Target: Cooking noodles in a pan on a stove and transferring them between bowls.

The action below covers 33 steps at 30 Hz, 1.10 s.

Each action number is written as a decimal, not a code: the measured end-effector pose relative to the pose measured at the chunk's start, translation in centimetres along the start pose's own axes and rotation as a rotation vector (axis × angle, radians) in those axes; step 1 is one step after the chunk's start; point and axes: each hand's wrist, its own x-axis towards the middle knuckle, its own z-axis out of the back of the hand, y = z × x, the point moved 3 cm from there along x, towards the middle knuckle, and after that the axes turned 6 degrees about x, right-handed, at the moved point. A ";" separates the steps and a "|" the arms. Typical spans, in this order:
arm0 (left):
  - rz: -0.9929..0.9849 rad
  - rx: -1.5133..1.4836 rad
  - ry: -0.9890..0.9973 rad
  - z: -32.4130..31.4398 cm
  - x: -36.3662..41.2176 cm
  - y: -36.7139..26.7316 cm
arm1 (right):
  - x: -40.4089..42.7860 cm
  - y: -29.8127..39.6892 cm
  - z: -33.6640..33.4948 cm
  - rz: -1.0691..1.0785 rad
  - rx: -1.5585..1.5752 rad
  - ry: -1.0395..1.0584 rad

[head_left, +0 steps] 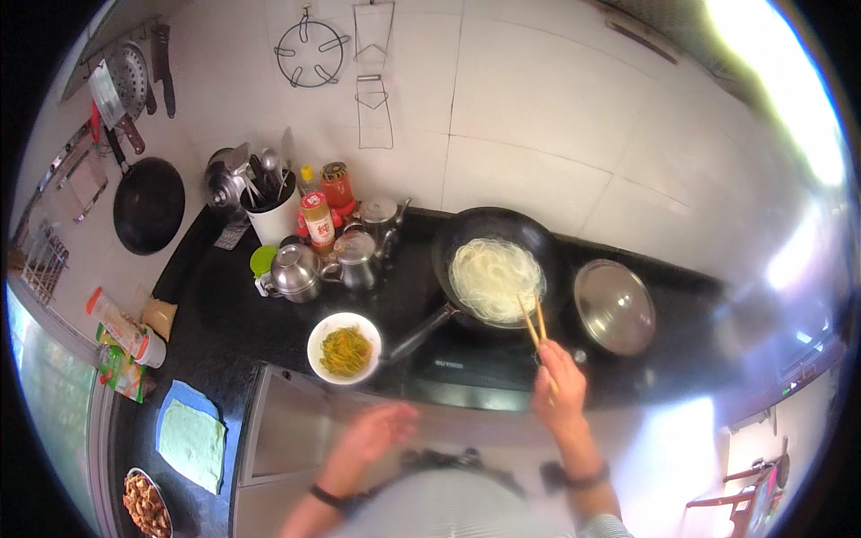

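My right hand [562, 387] grips a pair of wooden chopsticks [531, 326]. Their tips reach into the near right side of a mass of pale, thin noodles [494, 276]. The noodles lie in a black wok [498, 222] on the dark stove, its long handle [420, 334] pointing to the near left. Blurred and holding nothing, my left hand [377, 430] hovers in front of the counter edge. Beyond it, a white bowl [314, 336] of green and orange shredded food [345, 351] stands left of the wok handle.
A metal lid [615, 307] lies right of the wok. Left of it stand metal pots [296, 271], a sauce bottle [317, 220] and a white utensil holder [274, 218]. Folded cloths [192, 440] and a dish of chunky brown food [144, 504] occupy the left counter. A frying pan [149, 205] hangs on the wall.
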 end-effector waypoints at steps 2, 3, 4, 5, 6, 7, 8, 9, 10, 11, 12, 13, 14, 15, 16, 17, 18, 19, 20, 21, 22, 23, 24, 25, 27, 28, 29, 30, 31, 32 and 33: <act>-0.018 0.021 0.027 -1.2 0.2 0.3 | -0.8 -1.0 -0.1 0.047 0.047 -0.010; -0.038 -0.006 -0.017 -1.6 0.3 0.7 | -1.2 -1.5 -0.2 0.087 0.092 -0.017; -0.057 -0.032 -0.061 -2.1 0.4 1.1 | -1.0 -2.2 -0.7 0.044 0.026 0.148; -0.064 -0.028 -0.071 -2.5 0.5 1.8 | -1.5 -3.1 -1.3 -0.015 -0.012 0.326; -0.069 0.004 -0.071 -3.1 0.6 2.6 | -1.9 -3.6 -0.8 -0.043 0.042 0.333; -0.073 0.036 -0.073 -3.8 0.8 3.1 | -2.2 -4.1 -0.3 -0.072 0.095 0.339; -0.076 0.043 -0.079 -4.4 1.3 3.5 | -2.2 -4.6 0.1 -0.072 0.103 0.334; -0.071 0.050 -0.085 -5.3 1.4 3.7 | -1.9 -4.4 0.8 -0.038 0.147 0.259; -0.065 0.058 -0.091 -6.2 1.5 3.9 | -1.7 -4.4 1.5 -0.006 0.191 0.183; -0.067 0.063 -0.106 -7.1 1.7 4.1 | -2.0 -4.9 1.9 -0.009 0.207 0.180; -0.055 0.064 -0.121 -8.1 1.7 4.3 | -2.2 -5.3 2.4 -0.023 0.241 0.146; -0.046 0.063 -0.129 -9.5 2.0 4.2 | -2.3 -5.8 3.0 -0.033 0.271 0.113; -0.053 0.063 -0.141 -10.6 2.3 4.0 | -2.5 -6.3 3.6 -0.030 0.285 0.114; -0.057 0.102 -0.145 -11.6 2.5 3.7 | -2.9 -7.0 3.9 -0.106 0.354 0.110; -0.063 0.140 -0.151 -12.4 2.6 3.3 | -3.3 -7.6 4.1 -0.181 0.425 0.110; -0.071 0.134 -0.168 -13.3 3.1 3.1 | -3.6 -8.2 4.3 -0.178 0.442 0.118; -0.101 0.158 -0.134 -14.3 3.6 2.9 | -4.0 -9.1 4.3 -0.292 0.541 0.081; -0.136 0.182 -0.105 -15.3 3.9 2.7 | -4.3 -10.0 4.4 -0.405 0.644 0.048; -0.134 0.206 -0.118 -16.4 4.2 2.6 | -4.9 -11.0 4.3 -0.522 0.721 0.062; -0.159 0.193 -0.155 -17.0 4.8 2.7 | -5.2 -11.7 4.5 -0.540 0.762 0.045; -0.156 0.200 -0.101 -17.5 4.8 2.9 | -5.4 -12.2 4.4 -0.613 0.804 0.040; -0.154 0.207 -0.049 -17.9 4.7 3.2 | -5.5 -12.7 4.3 -0.686 0.845 0.041; -0.192 0.193 -0.102 -18.0 4.5 3.7 | -5.8 -13.2 4.3 -0.761 0.826 0.047; -0.172 0.175 -0.059 -18.4 4.4 4.1 | -6.1 -13.7 4.4 -0.830 0.802 0.055; -0.193 0.144 -0.054 -18.6 4.2 4.6 | -6.8 -14.9 4.4 -0.781 0.752 0.014; -0.171 0.159 -0.014 -18.8 4.3 5.0 | -7.5 -15.8 4.5 -0.751 0.729 -0.010; -0.152 0.177 0.020 -18.9 4.0 5.3 | -8.0 -16.5 4.3 -0.721 0.714 -0.034; -0.185 0.163 -0.014 -18.9 3.8 5.1 | -8.3 -17.0 4.2 -0.715 0.697 -0.035; -0.199 0.202 0.034 -19.2 3.4 4.8 | -8.3 -17.3 3.9 -0.710 0.677 -0.038; -0.210 0.244 0.085 -19.6 3.0 4.5 | -8.4 -17.5 3.7 -0.720 0.625 -0.035; -0.236 0.238 0.065 -19.9 2.8 4.3 | -8.9 -18.3 3.3 -0.682 0.618 -0.075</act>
